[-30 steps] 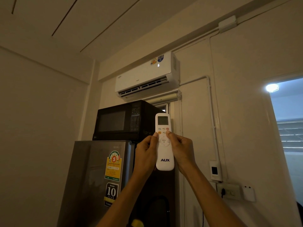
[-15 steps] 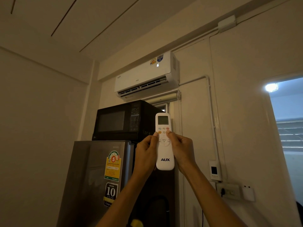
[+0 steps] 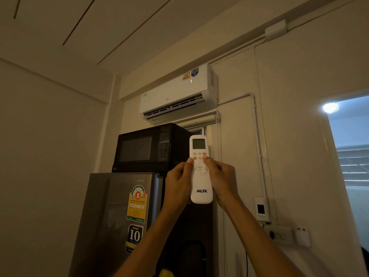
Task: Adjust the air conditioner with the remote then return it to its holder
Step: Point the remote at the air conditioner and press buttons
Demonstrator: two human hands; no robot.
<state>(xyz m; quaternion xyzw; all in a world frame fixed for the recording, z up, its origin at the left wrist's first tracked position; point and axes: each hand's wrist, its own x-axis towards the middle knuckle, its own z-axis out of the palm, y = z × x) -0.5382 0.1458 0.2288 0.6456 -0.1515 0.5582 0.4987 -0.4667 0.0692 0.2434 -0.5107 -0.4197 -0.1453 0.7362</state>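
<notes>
I hold a white AUX remote (image 3: 201, 188) upright in front of me with both hands, its screen end pointing up toward the white air conditioner (image 3: 175, 92) mounted high on the wall. My left hand (image 3: 176, 182) grips its left side and my right hand (image 3: 220, 180) its right side. Both thumbs rest on the buttons below the small screen. The air conditioner's louvre is open and a small lit mark shows on its front. A white holder (image 3: 261, 209) with a dark window hangs on the wall to the right, below the remote.
A black microwave (image 3: 147, 148) sits on a grey fridge (image 3: 119, 220) directly below the air conditioner. A rolled blind (image 3: 199, 121) hangs under the unit. A wall socket (image 3: 278, 234) and pipe trunking (image 3: 257, 148) run down the right wall. A bright doorway (image 3: 351, 156) opens at far right.
The lit figure on the air conditioner's front has changed from a 6 to a thin single mark. My hands and the remote have barely moved.
</notes>
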